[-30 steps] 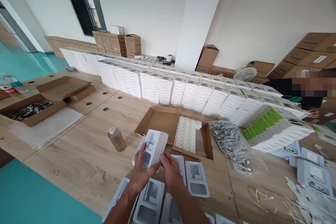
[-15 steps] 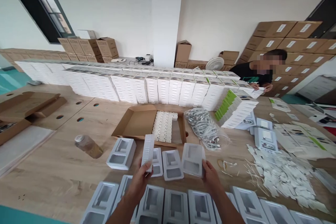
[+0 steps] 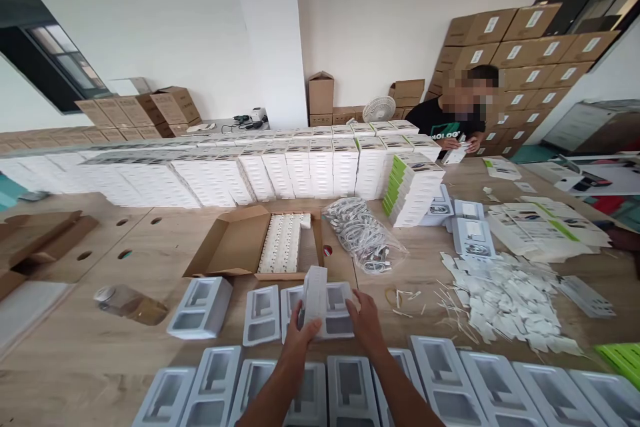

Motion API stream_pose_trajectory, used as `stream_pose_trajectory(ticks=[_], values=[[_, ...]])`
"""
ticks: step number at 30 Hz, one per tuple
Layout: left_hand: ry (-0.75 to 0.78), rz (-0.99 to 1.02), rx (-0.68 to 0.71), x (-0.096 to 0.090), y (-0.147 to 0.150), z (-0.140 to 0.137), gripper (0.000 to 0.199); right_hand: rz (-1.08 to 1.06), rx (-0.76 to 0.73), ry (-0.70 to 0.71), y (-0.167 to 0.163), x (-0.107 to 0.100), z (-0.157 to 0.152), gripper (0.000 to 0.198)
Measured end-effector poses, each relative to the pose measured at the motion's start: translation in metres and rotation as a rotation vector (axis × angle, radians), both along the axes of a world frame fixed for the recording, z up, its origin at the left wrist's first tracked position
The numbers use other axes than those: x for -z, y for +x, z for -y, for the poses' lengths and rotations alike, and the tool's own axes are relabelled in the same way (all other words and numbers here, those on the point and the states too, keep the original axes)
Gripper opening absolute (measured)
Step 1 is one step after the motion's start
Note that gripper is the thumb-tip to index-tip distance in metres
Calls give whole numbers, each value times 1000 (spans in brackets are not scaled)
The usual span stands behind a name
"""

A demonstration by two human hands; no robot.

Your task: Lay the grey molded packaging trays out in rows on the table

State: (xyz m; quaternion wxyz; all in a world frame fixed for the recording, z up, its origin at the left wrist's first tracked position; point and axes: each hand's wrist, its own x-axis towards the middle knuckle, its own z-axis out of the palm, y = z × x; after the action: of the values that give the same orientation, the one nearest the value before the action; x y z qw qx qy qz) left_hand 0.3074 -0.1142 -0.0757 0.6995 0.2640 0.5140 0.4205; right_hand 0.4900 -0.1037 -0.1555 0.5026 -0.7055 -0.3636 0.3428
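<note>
So the stack (image 3: 315, 293) of pale plastic trays is up on edge in the left hand (image 3: 299, 337), pinched between thumb and fingers, over the middle of the table (image 3: 195, 373). The right hand (image 3: 366, 317) is just to its right, loosely curled with fingertips at the edge of a tray (image 3: 339, 310); can't tell if it's actually gripping. That tray is partly behind the stack, with another one (image 3: 261, 315) lying flat further left, then a thicker pile (image 3: 200, 307). Nearest me there's a whole row of trays (image 3: 353, 390), partly under the forearms.

Just past the hands is an open carton (image 3: 225, 240) with white parts (image 3: 281, 243) inside, and a bag of cables (image 3: 360, 233) right beside it. Bottle (image 3: 131, 305) off left, heap of white scraps (image 3: 520, 300) off right. Behind all that, long rows of white boxes (image 3: 320, 170), and a co-worker (image 3: 440, 120) at the far right end holding something white.
</note>
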Motion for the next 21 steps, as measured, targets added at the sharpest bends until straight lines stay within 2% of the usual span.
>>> stream_pose_trajectory(ticks=[1,4,6,8,10,13,16,19,21], values=[[4,-27,-16,4,7,0,89,-104,-46,22,-8,-9,2,47],[-14,-30,-46,17,24,3,88,-592,-190,36,-27,-36,10,38],[-32,41,-49,24,31,5,76,-794,-153,43,-27,-50,17,33],[-43,83,-65,29,34,6,65,-848,-42,54,-16,-60,21,30],[-21,56,-75,31,39,7,67,-813,22,35,1,-65,22,30],[47,21,-32,33,53,6,80,-782,-101,-19,17,-69,19,32],[36,84,11,30,74,6,81,-846,-207,29,18,-67,17,30],[31,166,36,25,89,5,75,-971,-99,94,25,-59,20,32],[17,149,4,23,91,1,70,-1015,-3,110,43,-51,24,34]])
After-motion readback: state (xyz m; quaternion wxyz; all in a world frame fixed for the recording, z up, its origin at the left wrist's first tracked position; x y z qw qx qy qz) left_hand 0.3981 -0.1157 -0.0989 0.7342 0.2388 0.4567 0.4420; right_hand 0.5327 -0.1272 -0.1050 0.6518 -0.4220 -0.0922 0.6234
